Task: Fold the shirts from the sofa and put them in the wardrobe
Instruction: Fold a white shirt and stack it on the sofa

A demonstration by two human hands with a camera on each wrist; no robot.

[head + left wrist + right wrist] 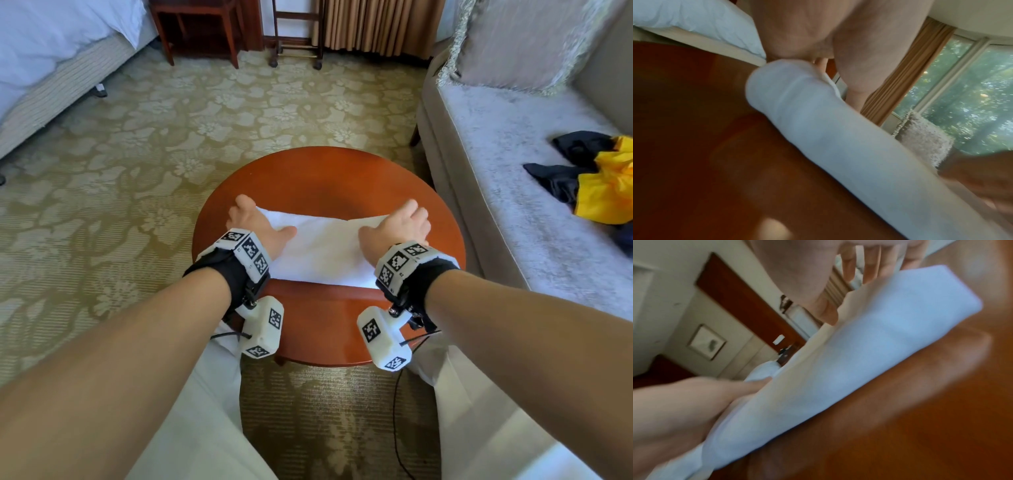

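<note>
Gripping each end of the folded white shirt (322,246) on the round table (329,171), left hand (255,224) and right hand (399,226) look near finishing it, while black and yellow garments (596,174) wait on the sofa (496,144).

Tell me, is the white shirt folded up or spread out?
Folded: the white shirt is a narrow layered strip on the table.

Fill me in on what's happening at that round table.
A person is folding a white shirt on the round wooden table. The left hand grips the shirt's left end and the right hand its right end, thumbs on top. The shirt is already a narrow folded band. A black garment and a yellow one lie unfolded on the sofa.
</note>
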